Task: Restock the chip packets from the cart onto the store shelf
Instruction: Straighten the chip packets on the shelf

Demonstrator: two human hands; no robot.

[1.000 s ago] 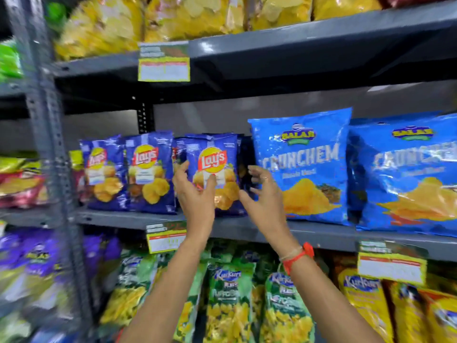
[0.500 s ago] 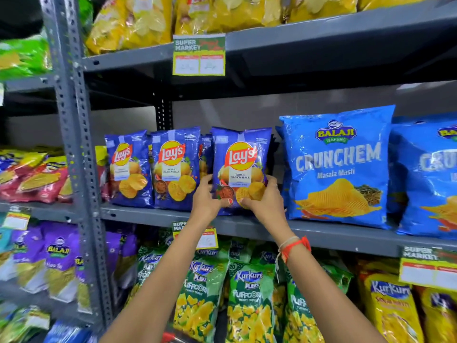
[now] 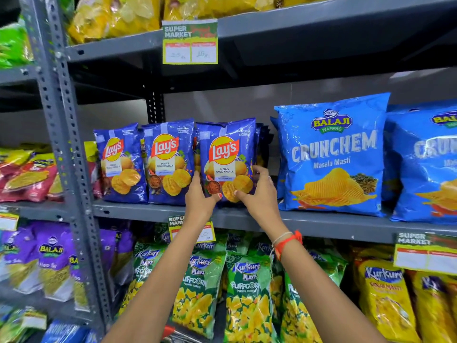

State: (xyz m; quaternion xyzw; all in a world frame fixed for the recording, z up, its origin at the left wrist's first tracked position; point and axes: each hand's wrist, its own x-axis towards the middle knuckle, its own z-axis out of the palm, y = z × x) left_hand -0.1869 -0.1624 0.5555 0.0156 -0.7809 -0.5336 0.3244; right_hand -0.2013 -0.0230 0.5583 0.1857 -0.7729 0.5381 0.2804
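Your left hand (image 3: 199,199) and right hand (image 3: 259,196) both grip the front Lay's packet (image 3: 226,157) low down, one hand at each lower corner, thumbs across the printed face, fingers curled around the sides. The packet stands upright on the middle shelf (image 3: 309,225), its base at the shelf's front edge. More dark blue packets sit just behind it, only their edges showing.

To its left, two more Lay's packets (image 3: 146,162) stand upright in a row, touching side by side. To its right, apart by a narrow gap, a larger light blue Crunchem bag (image 3: 331,154) stands upright, with another the same beyond it, cut off by the frame edge.

An orange wristband (image 3: 288,242) circles your right wrist. A price tag (image 3: 190,42) hangs from the shelf above. Green Kurkure packets (image 3: 248,293) fill the shelf below, beneath your forearms. The cart cannot be made out.
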